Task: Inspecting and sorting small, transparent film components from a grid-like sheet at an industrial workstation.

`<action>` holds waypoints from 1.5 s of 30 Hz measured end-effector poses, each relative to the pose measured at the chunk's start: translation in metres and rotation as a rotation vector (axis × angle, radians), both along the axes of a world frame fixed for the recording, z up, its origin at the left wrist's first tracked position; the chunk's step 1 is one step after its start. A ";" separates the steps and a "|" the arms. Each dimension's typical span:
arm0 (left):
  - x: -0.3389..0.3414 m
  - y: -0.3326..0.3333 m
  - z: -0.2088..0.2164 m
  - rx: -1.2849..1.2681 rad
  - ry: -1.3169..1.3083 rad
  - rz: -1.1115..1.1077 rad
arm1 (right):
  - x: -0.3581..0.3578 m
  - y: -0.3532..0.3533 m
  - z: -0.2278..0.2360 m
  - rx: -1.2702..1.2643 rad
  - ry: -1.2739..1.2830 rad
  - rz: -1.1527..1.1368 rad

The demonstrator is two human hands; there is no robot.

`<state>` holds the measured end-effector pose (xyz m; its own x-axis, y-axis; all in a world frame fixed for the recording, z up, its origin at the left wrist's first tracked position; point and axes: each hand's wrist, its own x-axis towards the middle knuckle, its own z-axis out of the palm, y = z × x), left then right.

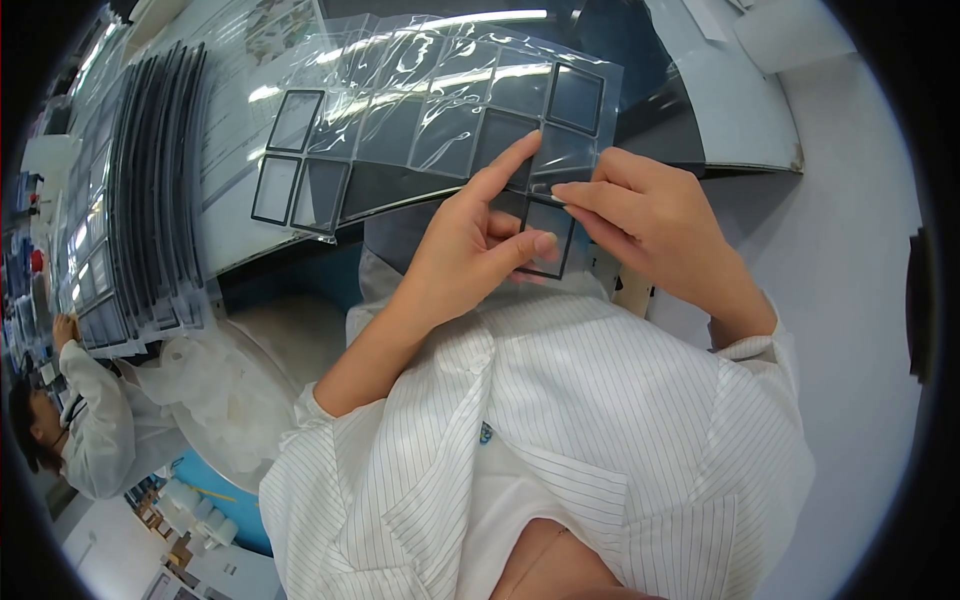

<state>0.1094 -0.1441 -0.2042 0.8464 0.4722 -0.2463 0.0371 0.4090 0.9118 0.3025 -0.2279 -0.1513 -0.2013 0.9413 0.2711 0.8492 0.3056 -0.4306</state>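
A small rectangular panel with a black frame (pixel 572 245) is held between the thumb and fingers of my left hand (pixel 455 235), whose index finger stretches toward the sheet above. The fingertips of my right hand (pixel 650 205) are pinched together at the panel's upper edge; what lies between them, if anything, is too small to make out. Just beyond my hands, a clear plastic pocket sheet (pixel 445 135) lies over the table's near edge. Several black-framed panels sit in it, one at the far right (pixel 575 98) and another at the left (pixel 297 120).
To the left stands a row of dark-edged pocket sheets (pixel 160 180). A co-worker (pixel 100 430) in a white coat reaches toward them. A pale plastic bag (pixel 210 400) hangs below the table edge. At the back right is a white cylindrical object (pixel 795 35).
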 end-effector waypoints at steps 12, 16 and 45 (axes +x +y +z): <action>0.002 -0.001 0.002 0.026 0.010 -0.009 | 0.004 -0.004 0.011 -0.081 -0.065 -0.005; 0.002 -0.002 0.003 0.016 -0.001 -0.012 | -0.001 0.000 0.015 -0.099 -0.066 0.024; -0.014 0.082 0.062 0.335 -0.072 0.322 | 0.016 0.123 0.025 -0.356 0.605 0.129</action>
